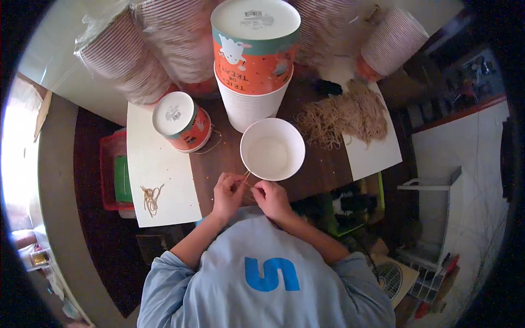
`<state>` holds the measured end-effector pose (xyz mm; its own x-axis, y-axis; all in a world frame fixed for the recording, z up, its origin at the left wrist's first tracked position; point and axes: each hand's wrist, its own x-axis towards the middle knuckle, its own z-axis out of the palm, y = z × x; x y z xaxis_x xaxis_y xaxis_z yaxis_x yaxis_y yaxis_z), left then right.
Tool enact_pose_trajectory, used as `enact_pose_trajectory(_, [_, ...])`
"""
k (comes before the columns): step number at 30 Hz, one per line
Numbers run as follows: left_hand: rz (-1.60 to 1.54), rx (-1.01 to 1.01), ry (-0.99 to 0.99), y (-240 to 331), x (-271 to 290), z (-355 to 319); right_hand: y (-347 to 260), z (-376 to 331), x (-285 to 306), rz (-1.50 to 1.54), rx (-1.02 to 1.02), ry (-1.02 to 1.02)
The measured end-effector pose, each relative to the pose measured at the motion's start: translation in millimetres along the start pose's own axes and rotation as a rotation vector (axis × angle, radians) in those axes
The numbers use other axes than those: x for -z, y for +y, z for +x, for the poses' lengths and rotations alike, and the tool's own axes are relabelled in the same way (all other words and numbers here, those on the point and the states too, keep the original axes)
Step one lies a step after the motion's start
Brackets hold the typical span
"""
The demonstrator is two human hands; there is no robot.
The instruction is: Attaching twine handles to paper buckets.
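Thin tan cord (246, 176) tight in left fingers (239, 179) and right fingers (260, 187), beside round tub (272, 150)

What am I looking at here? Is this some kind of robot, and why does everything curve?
There is no robot: these are a person's bare left hand and right hand. The one picture comes from a wide fisheye camera worn on their head, looking down, so straight edges bend toward the rim and their own blue shirt fills the bottom. On the brown table are a tall stack of tubs, a smaller upside-down tub and a heap of twine. A small bundle of strands lies on a white sheet. The fingers appear to pinch a thin cord beside an open white tub.
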<state>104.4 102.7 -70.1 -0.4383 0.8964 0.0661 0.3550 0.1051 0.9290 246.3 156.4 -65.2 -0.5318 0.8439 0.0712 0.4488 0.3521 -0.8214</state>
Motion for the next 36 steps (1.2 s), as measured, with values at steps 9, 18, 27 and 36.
enact_pose_trajectory(9, [-1.030,0.804,-0.178,10,0,0,14,3,-20,-0.152,0.045,0.040])
enact_pose_trajectory(18, [-1.068,0.978,-0.284,9,5,3,7,7,-24,0.290,-0.097,0.167])
enact_pose_trajectory(27, [-0.853,0.829,-0.180,8,0,0,16,4,-20,0.646,-0.226,0.007])
enact_pose_trajectory(36, [-0.870,0.763,-0.174,9,-5,-2,22,1,-20,1.167,-0.607,-0.040])
